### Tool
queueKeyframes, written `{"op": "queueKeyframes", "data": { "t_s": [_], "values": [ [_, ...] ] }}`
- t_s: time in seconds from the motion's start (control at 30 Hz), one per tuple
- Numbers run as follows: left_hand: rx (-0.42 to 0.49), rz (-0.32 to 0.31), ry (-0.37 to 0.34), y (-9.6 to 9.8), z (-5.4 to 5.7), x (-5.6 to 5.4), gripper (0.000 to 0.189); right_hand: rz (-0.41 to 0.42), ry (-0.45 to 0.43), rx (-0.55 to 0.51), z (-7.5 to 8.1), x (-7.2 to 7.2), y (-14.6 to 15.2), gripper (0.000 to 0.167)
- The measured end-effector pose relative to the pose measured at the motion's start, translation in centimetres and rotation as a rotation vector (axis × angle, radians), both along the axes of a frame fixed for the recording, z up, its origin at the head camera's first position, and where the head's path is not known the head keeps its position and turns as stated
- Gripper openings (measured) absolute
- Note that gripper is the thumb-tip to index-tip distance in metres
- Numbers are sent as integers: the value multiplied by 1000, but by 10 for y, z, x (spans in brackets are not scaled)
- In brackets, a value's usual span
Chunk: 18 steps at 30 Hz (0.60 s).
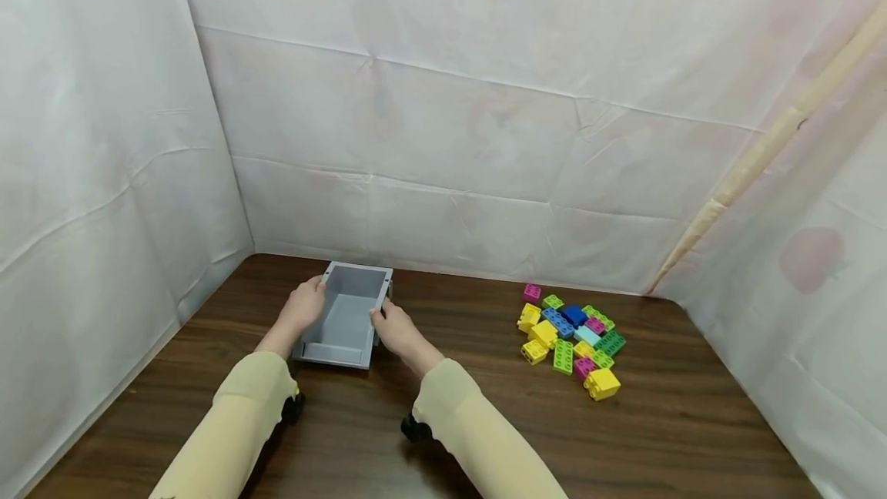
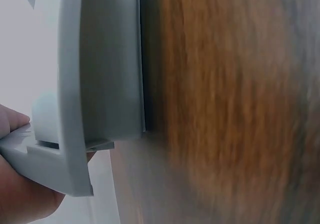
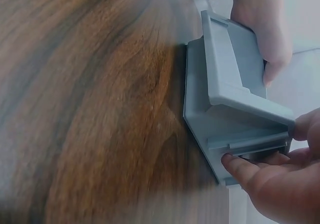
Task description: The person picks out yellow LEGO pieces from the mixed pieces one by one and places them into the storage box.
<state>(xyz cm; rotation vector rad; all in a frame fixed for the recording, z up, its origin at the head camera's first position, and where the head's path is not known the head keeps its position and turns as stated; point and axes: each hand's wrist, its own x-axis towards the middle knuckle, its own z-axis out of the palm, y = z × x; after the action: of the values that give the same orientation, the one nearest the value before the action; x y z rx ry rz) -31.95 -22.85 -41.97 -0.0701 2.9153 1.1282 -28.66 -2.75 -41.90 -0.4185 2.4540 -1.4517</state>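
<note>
A grey plastic storage bin (image 1: pixel 346 318) sits at the back left of the table, its open top and bare floor facing up. My left hand (image 1: pixel 305 306) grips its left rim. On the opposite side, my right hand (image 1: pixel 395 326) holds the right rim. In the left wrist view, the thumb and fingers of the left hand (image 2: pixel 25 199) pinch a corner of the bin (image 2: pixel 110 59). The right wrist view shows the right hand (image 3: pixel 285 179) with its thumb at the rim and fingers under the side ledge of the bin (image 3: pixel 225 69).
Several toy building bricks (image 1: pixel 563 357) in yellow, green, blue and pink lie loosely grouped right of the bin on the dark wooden table (image 1: pixel 471 399). White cloth walls (image 1: pixel 450 122) enclose the table's back and sides. A cloth-wrapped pole (image 1: pixel 734 179) slants down to the back right.
</note>
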Motion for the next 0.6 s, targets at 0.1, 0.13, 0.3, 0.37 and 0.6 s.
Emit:
{"op": "queueKeyframes", "data": {
  "t_s": [0.1, 0.13, 0.3, 0.37, 0.6],
  "values": [
    [6, 8, -5, 5, 0, 2, 51, -3, 11, 10, 0, 0, 4, 57],
    [8, 11, -5, 6, -1, 2, 51, -4, 11, 10, 0, 0, 5, 57],
    [7, 28, 6, 14, -1, 4, 50, -2, 14, -1, 3, 2, 12, 55],
    [2, 36, 7, 17, -2, 6, 50, -1, 11, -5, 3, 2, 15, 55],
    [9, 45, -11, 31, -3, 11, 51, -8, -31, -21, 3, 7, 27, 55]
  ]
}}
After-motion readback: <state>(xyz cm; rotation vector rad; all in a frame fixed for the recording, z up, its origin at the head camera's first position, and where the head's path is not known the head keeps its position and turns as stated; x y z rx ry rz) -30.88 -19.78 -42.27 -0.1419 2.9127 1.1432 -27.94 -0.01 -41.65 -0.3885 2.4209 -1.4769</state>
